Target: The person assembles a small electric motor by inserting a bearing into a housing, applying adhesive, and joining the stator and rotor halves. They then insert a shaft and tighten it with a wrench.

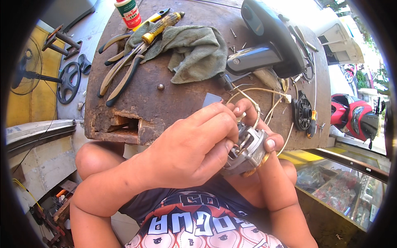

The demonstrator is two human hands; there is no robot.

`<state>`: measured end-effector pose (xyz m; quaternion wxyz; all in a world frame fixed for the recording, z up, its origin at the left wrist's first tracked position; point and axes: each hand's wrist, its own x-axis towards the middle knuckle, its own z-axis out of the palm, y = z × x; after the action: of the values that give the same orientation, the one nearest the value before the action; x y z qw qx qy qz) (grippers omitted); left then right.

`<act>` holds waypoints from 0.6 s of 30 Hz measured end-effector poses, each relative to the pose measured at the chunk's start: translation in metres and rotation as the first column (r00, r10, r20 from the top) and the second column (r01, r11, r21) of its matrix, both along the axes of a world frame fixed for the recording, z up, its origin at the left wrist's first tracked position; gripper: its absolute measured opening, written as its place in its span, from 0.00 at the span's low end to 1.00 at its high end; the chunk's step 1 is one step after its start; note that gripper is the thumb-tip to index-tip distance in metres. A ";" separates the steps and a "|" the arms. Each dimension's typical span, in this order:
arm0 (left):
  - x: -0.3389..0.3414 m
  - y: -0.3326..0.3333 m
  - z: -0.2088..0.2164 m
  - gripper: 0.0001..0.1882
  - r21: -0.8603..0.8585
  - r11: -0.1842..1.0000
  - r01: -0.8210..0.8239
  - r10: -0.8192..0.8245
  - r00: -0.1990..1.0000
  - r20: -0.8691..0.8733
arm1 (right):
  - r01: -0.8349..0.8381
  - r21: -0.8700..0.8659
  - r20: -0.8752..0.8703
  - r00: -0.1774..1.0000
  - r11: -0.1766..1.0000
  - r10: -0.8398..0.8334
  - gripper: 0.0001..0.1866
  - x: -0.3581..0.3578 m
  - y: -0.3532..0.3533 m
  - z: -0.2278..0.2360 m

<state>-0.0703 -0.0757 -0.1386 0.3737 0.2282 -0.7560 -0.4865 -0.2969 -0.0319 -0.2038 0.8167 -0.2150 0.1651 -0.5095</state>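
Note:
My right hand (271,139) grips a small electric motor (248,156) with a silvery metal housing, holding it over my lap at the table's front edge. Copper-coloured winding shows at its underside. Curled against the motor's near left side, my left hand (194,146) is closed, its fingertips at the top of the housing; what they pinch is hidden. Pale wires (257,108) run up from the motor towards the grey fan body (264,56) lying on the table. A small grey flat piece (211,99) shows just beyond my left fingers.
On the wooden table (136,91), pliers (124,78), a yellow-handled screwdriver (159,29), a grey-green rag (196,51) and an oil bottle (128,14) lie left. A black round part (304,111) sits right. The table's front left has a broken hole (126,124). A glass case (343,186) stands right.

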 end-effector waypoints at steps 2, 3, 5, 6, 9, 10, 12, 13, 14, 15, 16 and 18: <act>0.001 -0.004 -0.001 0.07 -0.042 0.999 0.020 -0.022 0.999 -0.039 | 0.002 0.036 -0.010 1.000 0.999 -0.002 0.51 0.000 0.000 0.002; 0.003 -0.006 -0.001 0.07 -0.048 0.998 0.034 -0.034 0.999 0.004 | 0.004 0.052 -0.043 0.999 0.999 -0.001 0.50 -0.001 0.000 0.005; 0.011 -0.012 0.001 0.06 -0.057 0.996 0.064 -0.058 0.994 0.097 | 0.001 0.078 -0.048 0.999 0.997 0.002 0.48 0.000 -0.003 0.009; 0.015 -0.015 0.002 0.08 -0.072 0.995 0.068 -0.055 0.984 0.170 | 0.003 0.099 -0.106 0.994 0.995 0.008 0.47 -0.001 -0.004 0.013; 0.025 -0.019 0.006 0.13 0.078 0.997 0.025 -0.044 0.965 0.257 | 0.059 0.096 -0.179 0.983 0.994 -0.041 0.38 0.003 -0.004 0.024; 0.028 -0.023 0.007 0.16 0.026 0.999 0.033 -0.040 0.940 0.338 | 0.080 0.157 -0.223 0.974 0.984 -0.043 0.34 0.004 -0.003 0.028; 0.028 -0.026 0.007 0.16 -0.034 0.999 0.017 -0.001 0.908 0.418 | 0.154 0.287 -0.320 0.946 0.946 -0.057 0.27 0.006 -0.003 0.035; 0.026 -0.029 0.006 0.17 -0.072 0.997 0.019 0.016 0.890 0.456 | 0.233 0.286 -0.381 0.918 0.930 -0.113 0.26 0.010 -0.002 0.036; 0.025 -0.031 0.005 0.17 -0.077 0.997 0.019 0.018 0.888 0.460 | 0.231 0.258 -0.414 0.904 0.938 -0.108 0.25 0.010 -0.002 0.038; 0.022 -0.030 0.004 0.18 -0.049 0.999 -0.010 0.032 0.882 0.469 | 0.230 0.248 -0.455 0.885 0.941 -0.097 0.25 0.010 -0.002 0.040; 0.020 -0.032 0.002 0.18 -0.070 0.998 -0.007 0.039 0.883 0.468 | 0.253 0.260 -0.455 0.884 0.932 -0.113 0.25 0.011 -0.002 0.041; 0.016 -0.033 0.000 0.18 -0.090 0.996 -0.005 0.047 0.880 0.472 | 0.218 0.258 -0.420 0.903 0.941 -0.094 0.31 0.008 0.002 0.045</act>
<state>-0.0546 -0.1091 -0.1387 0.1937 0.3342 -0.8414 -0.3779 -0.2889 -0.0301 -0.1587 0.7441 -0.1750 0.4211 -0.4881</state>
